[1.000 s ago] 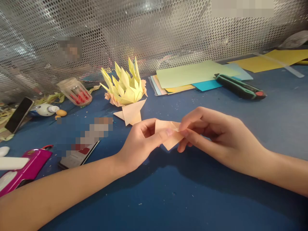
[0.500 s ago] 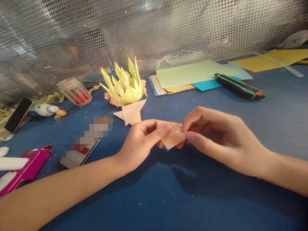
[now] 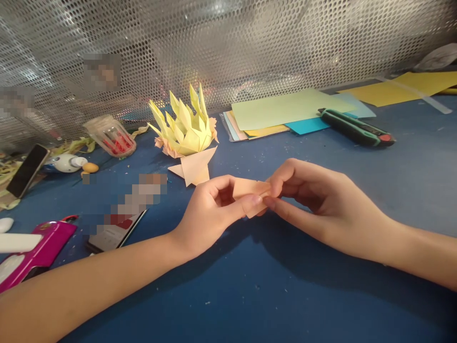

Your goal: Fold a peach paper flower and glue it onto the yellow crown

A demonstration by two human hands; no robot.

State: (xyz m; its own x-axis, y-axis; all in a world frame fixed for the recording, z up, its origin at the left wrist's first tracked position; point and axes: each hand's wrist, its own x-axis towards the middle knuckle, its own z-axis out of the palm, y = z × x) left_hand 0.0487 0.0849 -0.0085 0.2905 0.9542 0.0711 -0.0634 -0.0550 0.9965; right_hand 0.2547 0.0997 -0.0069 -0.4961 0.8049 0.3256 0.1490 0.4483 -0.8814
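A small piece of folded peach paper is held between both hands above the blue table. My left hand grips its left side, the thumb lying across the front and the fingers behind. At the paper's right end, my right hand pinches the edge between thumb and forefinger. Part of the paper is hidden by the fingers. Just beyond my left hand lie folded peach paper pieces, and behind them stands a yellow origami flower with peach petals around its base.
Coloured paper sheets and a green-black box cutter lie at the back right. On the left are a phone, a magenta tool, a clear jar and a white bottle. A perforated metal screen borders the back.
The paper's lower part has been folded, so less of it hangs down. My left thumb has slid right and down across it, and my right fingers have moved slightly left.
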